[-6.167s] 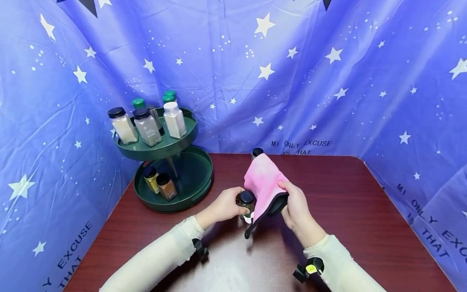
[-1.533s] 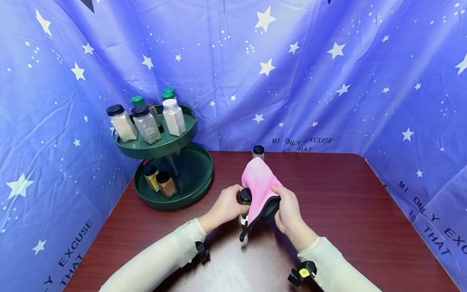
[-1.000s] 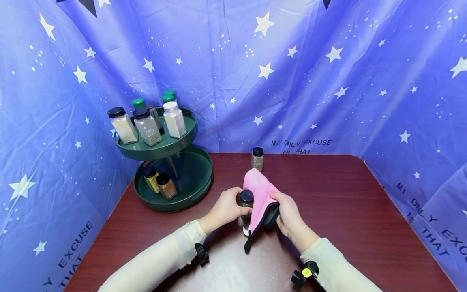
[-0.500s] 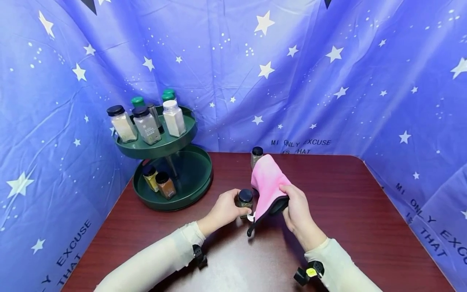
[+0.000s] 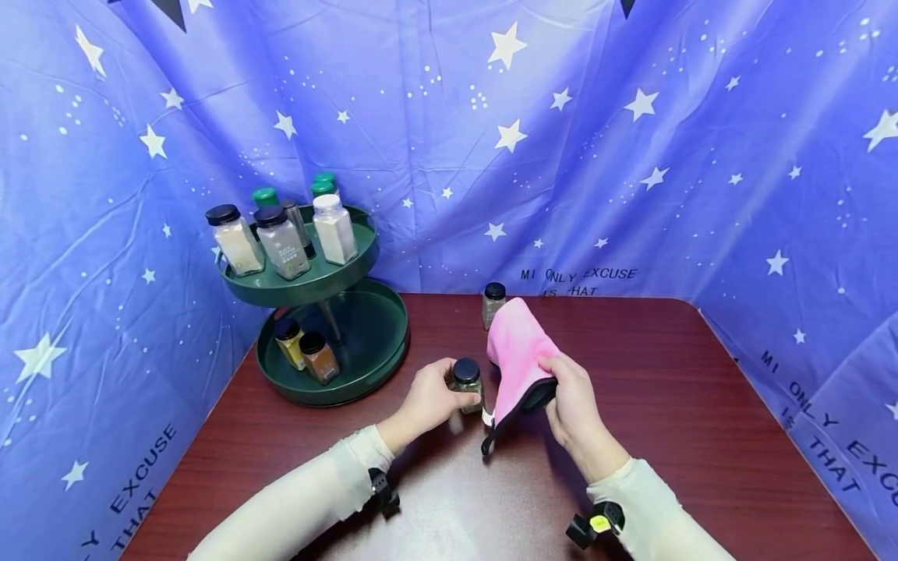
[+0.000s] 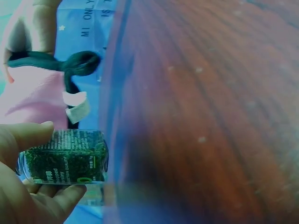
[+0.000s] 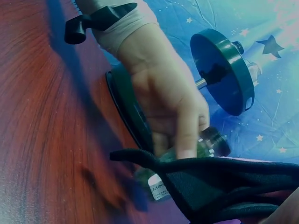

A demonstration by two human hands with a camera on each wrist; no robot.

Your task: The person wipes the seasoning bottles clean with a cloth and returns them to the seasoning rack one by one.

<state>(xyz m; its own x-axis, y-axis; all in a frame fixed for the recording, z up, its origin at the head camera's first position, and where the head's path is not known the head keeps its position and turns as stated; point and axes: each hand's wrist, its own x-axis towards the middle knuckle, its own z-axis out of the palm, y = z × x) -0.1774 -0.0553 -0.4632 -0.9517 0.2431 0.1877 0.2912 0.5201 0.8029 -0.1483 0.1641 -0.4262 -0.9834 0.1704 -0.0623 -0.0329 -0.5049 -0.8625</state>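
Near the table's middle, my left hand [image 5: 429,396] grips a clear spice jar [image 5: 468,380] with a black lid, thumb on one side and fingers on the other. The left wrist view shows dark green flakes and printed lettering on this jar [image 6: 70,158]. Just right of it, my right hand [image 5: 577,401] pinches a pink cloth [image 5: 519,351] with black edging, a small black loop and a white tag. A narrow gap separates cloth and jar in the head view. From the right wrist, the cloth's dark inner side [image 7: 201,184] covers part of the jar.
A green two-tier turntable rack [image 5: 302,292] stands at the left, with several jars on its upper tier and a yellow jar [image 5: 290,343] and a brown jar [image 5: 319,358] below. Another black-lidded jar [image 5: 494,308] stands behind the cloth. A starry curtain [image 5: 449,140] surrounds the table [image 5: 666,405].
The pink cloth, earlier against the jar, has moved up and right, away from it. More of the jar shows, and my left hand has shifted it slightly left.
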